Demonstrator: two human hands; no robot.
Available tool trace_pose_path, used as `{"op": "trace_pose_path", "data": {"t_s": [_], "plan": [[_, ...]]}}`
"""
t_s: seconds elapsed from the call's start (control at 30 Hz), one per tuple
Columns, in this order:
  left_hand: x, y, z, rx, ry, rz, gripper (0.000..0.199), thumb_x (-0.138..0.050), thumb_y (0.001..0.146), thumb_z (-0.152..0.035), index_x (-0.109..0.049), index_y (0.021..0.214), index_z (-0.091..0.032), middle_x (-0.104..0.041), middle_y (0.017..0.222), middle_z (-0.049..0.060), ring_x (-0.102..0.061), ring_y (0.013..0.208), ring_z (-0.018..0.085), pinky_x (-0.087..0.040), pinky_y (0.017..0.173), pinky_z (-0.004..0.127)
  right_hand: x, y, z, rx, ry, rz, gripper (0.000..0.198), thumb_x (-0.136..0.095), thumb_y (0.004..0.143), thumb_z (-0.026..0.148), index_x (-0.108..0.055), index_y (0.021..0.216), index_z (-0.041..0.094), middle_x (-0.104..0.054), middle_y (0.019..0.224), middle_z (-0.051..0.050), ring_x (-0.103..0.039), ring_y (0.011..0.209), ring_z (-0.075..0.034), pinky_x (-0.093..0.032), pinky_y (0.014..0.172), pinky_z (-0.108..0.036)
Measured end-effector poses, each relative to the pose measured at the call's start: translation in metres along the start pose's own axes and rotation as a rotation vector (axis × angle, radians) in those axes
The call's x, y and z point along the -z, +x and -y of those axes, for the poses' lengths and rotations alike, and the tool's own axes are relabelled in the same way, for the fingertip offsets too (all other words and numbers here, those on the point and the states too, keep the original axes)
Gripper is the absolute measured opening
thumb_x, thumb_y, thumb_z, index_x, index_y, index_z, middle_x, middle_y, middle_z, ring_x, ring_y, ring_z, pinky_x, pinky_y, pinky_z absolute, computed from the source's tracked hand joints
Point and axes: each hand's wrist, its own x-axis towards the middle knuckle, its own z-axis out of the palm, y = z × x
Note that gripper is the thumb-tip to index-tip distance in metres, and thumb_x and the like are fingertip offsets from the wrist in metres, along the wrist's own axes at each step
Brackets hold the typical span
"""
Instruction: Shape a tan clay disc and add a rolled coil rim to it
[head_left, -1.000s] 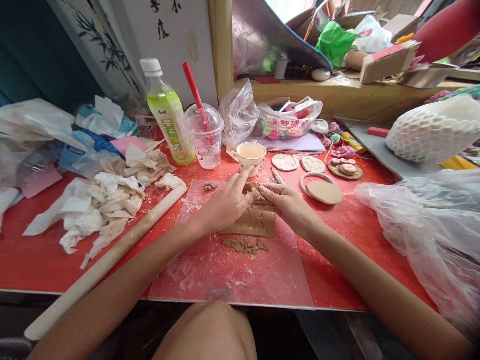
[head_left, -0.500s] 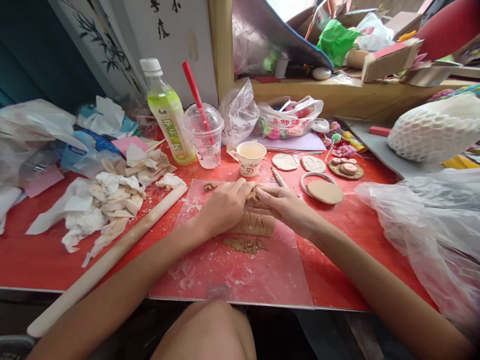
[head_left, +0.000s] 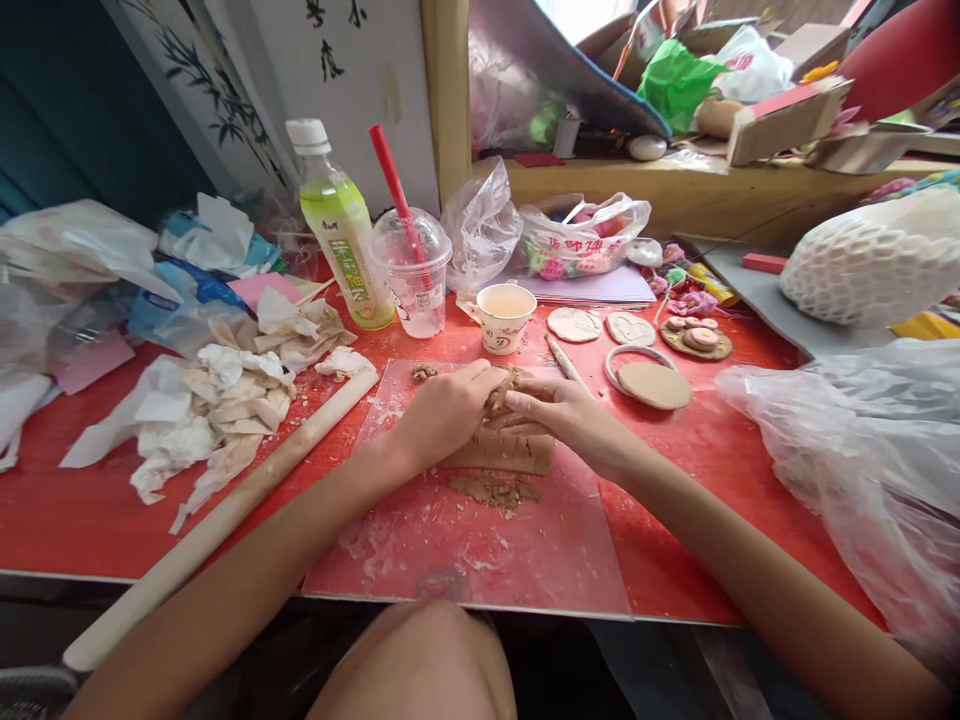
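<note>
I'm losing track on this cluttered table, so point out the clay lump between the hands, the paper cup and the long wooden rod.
Clay lump (head_left: pixel 500 394): head view, on its exposed middle.
Paper cup (head_left: pixel 504 326): head view, on its front outer wall.
Wooden rod (head_left: pixel 226 514): head view, midway along its shaft.

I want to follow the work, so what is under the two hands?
A clay piece shows partly beneath the left hand and right hand, on the clear sheet. The hands cover the piece's far side; anything there is hidden.

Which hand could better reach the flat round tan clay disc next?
Probably the right hand: it's nearer that disc, with the left hand farther across. Both hands hold a brown clay lump.
</note>
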Motion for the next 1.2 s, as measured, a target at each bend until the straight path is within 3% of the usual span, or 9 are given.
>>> {"op": "trace_pose_path", "data": {"t_s": [0.1, 0.17, 0.27, 0.37, 0.47, 0.6, 0.83, 0.97, 1.2], "plan": [[-0.001, 0.003, 0.001, 0.06, -0.167, 0.018, 0.045, -0.037, 0.086, -0.011, -0.038, 0.131, -0.014, -0.056, 0.115, 0.01, -0.055, 0.107, 0.017, -0.044, 0.091, 0.03, 0.006, 0.002, -0.003, -0.017, 0.069, -0.12, 0.029, -0.064, 0.079, 0.033, -0.066, 0.105, 0.021, -0.069, 0.1, -0.005, -0.065, 0.082, -0.013, -0.054, 0.077, -0.028], [0.0, 0.005, 0.0, 0.091, -0.274, 0.051, 0.056, -0.039, 0.083, -0.007, -0.027, 0.138, -0.012, -0.049, 0.129, 0.013, -0.046, 0.121, 0.018, -0.038, 0.102, 0.033, 0.009, 0.003, -0.004, -0.024, 0.102, -0.139, 0.026, -0.064, 0.08, 0.031, -0.067, 0.103, 0.021, -0.07, 0.098, -0.005, -0.065, 0.082, -0.013, -0.053, 0.077, -0.027], [0.005, 0.006, -0.001, 0.101, -0.322, 0.078, 0.054, -0.04, 0.085, -0.011, -0.027, 0.138, -0.011, -0.044, 0.136, 0.014, -0.041, 0.128, 0.018, -0.034, 0.107, 0.033, 0.01, 0.003, -0.005, -0.03, 0.141, -0.112, 0.02, -0.064, 0.079, 0.029, -0.069, 0.097, 0.02, -0.07, 0.095, -0.005, -0.065, 0.083, -0.013, -0.052, 0.081, -0.028], [0.009, 0.007, 0.0, 0.104, -0.326, 0.034, 0.043, -0.039, 0.088, -0.015, -0.039, 0.132, -0.014, -0.049, 0.133, 0.01, -0.047, 0.123, 0.017, -0.037, 0.103, 0.033, 0.01, 0.002, -0.004, -0.035, 0.173, -0.111, 0.019, -0.064, 0.078, 0.026, -0.069, 0.095, 0.019, -0.071, 0.095, -0.005, -0.066, 0.084, -0.014, -0.051, 0.085, -0.03], [0.013, 0.006, 0.0, 0.165, -0.346, -0.023, 0.029, -0.042, 0.089, -0.018, -0.052, 0.116, -0.018, -0.062, 0.116, 0.006, -0.058, 0.105, 0.015, -0.044, 0.092, 0.029, 0.012, 0.002, -0.003, -0.046, 0.185, -0.132, 0.019, -0.065, 0.078, 0.027, -0.068, 0.094, 0.019, -0.071, 0.095, -0.006, -0.066, 0.085, -0.015, -0.05, 0.087, -0.031], [0.018, 0.007, -0.001, 0.221, -0.385, -0.066, 0.018, -0.046, 0.087, -0.019, -0.055, 0.102, -0.02, -0.067, 0.094, 0.001, -0.062, 0.082, 0.012, -0.047, 0.074, 0.026, 0.015, 0.002, -0.004, -0.058, 0.2, -0.17, 0.014, -0.067, 0.077, 0.027, -0.068, 0.087, 0.017, -0.07, 0.091, -0.006, -0.065, 0.08, -0.014, -0.05, 0.084, -0.032], [0.023, 0.008, -0.005, 0.224, -0.542, -0.036, 0.018, -0.055, 0.081, -0.015, -0.055, 0.098, -0.02, -0.065, 0.097, -0.001, -0.061, 0.087, 0.01, -0.046, 0.076, 0.022, 0.014, 0.004, -0.008, -0.039, 0.281, -0.166, 0.009, -0.063, 0.08, 0.024, -0.067, 0.084, 0.017, -0.069, 0.091, -0.005, -0.066, 0.083, -0.013, -0.048, 0.09, -0.031], [0.024, 0.007, -0.006, 0.165, -0.49, -0.032, 0.013, -0.05, 0.084, -0.016, -0.056, 0.096, -0.019, -0.065, 0.089, -0.001, -0.06, 0.079, 0.009, -0.045, 0.072, 0.022, 0.011, 0.003, -0.01, -0.046, 0.306, -0.115, 0.01, -0.06, 0.082, 0.024, -0.067, 0.086, 0.017, -0.07, 0.095, -0.006, -0.066, 0.085, -0.013, -0.048, 0.092, -0.032], [0.02, 0.006, -0.002, 0.15, -0.377, -0.092, 0.023, -0.042, 0.087, -0.014, -0.056, 0.104, -0.02, -0.066, 0.099, 0.001, -0.059, 0.087, 0.01, -0.044, 0.079, 0.022, 0.009, 0.004, -0.011, -0.071, 0.348, -0.077, 0.015, -0.061, 0.081, 0.019, -0.068, 0.094, 0.018, -0.069, 0.102, -0.006, -0.066, 0.088, -0.012, -0.048, 0.094, -0.029]]}}
